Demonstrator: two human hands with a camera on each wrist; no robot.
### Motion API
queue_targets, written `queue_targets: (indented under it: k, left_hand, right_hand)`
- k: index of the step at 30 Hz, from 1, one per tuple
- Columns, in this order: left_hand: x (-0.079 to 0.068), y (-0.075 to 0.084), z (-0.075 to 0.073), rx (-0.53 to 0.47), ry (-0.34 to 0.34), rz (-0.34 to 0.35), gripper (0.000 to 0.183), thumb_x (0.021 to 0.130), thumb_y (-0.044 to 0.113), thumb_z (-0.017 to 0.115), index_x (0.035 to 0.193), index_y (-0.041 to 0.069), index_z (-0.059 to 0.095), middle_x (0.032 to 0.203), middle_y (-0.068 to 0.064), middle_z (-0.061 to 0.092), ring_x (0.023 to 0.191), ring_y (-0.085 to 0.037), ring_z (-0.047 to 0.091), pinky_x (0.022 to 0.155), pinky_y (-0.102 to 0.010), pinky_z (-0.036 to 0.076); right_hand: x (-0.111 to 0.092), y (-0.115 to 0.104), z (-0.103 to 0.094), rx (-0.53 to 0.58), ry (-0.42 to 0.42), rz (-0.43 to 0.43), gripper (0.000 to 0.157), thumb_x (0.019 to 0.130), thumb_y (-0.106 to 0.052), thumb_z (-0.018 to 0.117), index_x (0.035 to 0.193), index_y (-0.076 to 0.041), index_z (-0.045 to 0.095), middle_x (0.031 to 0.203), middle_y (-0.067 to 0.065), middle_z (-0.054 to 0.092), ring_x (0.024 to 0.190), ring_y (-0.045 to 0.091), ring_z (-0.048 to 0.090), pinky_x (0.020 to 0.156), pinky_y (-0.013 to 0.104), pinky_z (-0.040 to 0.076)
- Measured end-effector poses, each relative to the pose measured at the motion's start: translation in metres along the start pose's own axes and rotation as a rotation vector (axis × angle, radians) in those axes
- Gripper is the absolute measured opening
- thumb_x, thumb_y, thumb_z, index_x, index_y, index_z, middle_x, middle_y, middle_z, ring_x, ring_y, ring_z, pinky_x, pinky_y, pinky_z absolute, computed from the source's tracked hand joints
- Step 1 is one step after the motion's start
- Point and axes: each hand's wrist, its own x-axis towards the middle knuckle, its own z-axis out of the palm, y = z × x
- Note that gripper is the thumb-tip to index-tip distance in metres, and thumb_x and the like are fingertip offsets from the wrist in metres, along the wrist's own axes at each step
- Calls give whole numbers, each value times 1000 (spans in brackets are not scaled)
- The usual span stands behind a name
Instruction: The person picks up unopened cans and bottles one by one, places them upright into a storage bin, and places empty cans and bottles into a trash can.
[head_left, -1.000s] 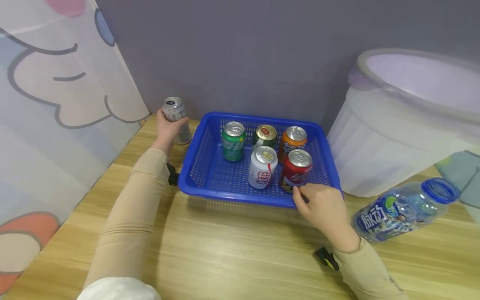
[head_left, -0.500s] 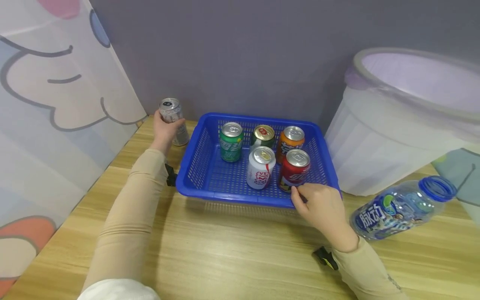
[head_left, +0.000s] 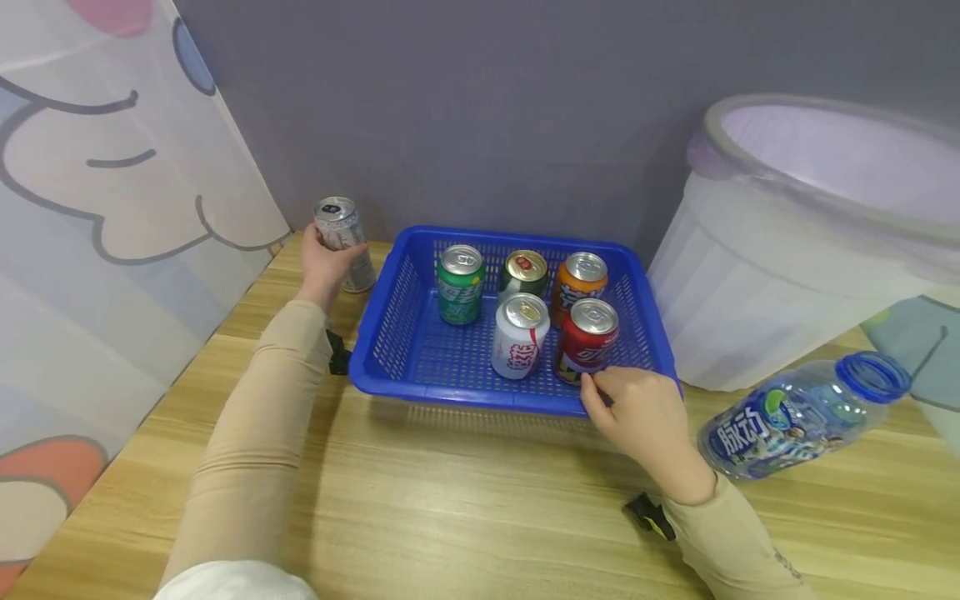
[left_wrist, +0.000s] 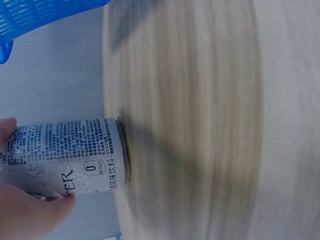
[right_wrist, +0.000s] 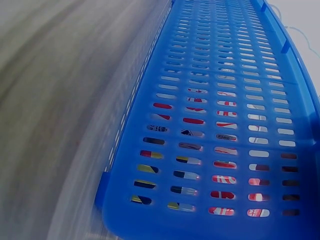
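Note:
At the back left of the table, my left hand (head_left: pixel 326 265) grips a silvery-white drink can (head_left: pixel 342 236) around its side. In the left wrist view the can's (left_wrist: pixel 70 155) base is right at the wood, with thumb and a finger on opposite sides. A blue plastic basket (head_left: pixel 450 392) is to its right. My right hand (head_left: pixel 642 417) holds the basket's front rim near the right corner, fingers curled. Inside stand a green can (head_left: pixel 461 292), a dark green can with gold top (head_left: pixel 525 271), an orange can (head_left: pixel 579 287), a white can (head_left: pixel 517 346) and a red can (head_left: pixel 587 340).
A tall white bin (head_left: pixel 757 250) with a purplish liner stands right of the basket. An uncapped clear plastic bottle (head_left: pixel 802 421) with a blue label tilts in front of it. A grey wall (head_left: pixel 480 108) closes the back; a cartoon-printed panel (head_left: pixel 135 192) borders the left.
The head view has shifted a little, so everything appears slightly further left. Both hands keep their holds on the can and the basket rim.

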Motion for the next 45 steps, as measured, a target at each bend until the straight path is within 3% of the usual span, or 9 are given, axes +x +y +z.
queue_targets:
  k: [7,25,38,45]
  left_hand:
    - [-1,-1,0,-1,57,19,76,83,14,71,144,13,27,147,-8,36,135,-21,37,112,-34,29]
    - [-10,-2,-8,-76,108,56,72,79,18,75,139,16,35,142,-4,43,129,-16,42,109,-32,33]
    - [-38,45,-19,-275,63,278,66,76,7,77,133,19,46,131,-2,52,123,-22,48,105,-35,38]
    - [-51,67,-24,-379,49,301,60,74,4,79,126,15,53,120,-1,57,114,-18,54,102,-34,41]
  right_hand:
    - [0,0,-1,4,0,0,42,86,-21,50,50,-20,30,47,-9,28,41,4,23,40,22,18]
    - [0,0,-1,4,-15,11,41,86,-21,52,50,-19,31,46,-8,29,41,6,25,40,23,20]
    - [1,1,0,6,-6,10,42,85,-21,52,49,-19,31,46,-8,30,40,7,25,39,24,21]
    - [1,0,-1,9,-10,9,42,86,-21,52,49,-19,31,46,-8,31,40,7,26,39,24,21]
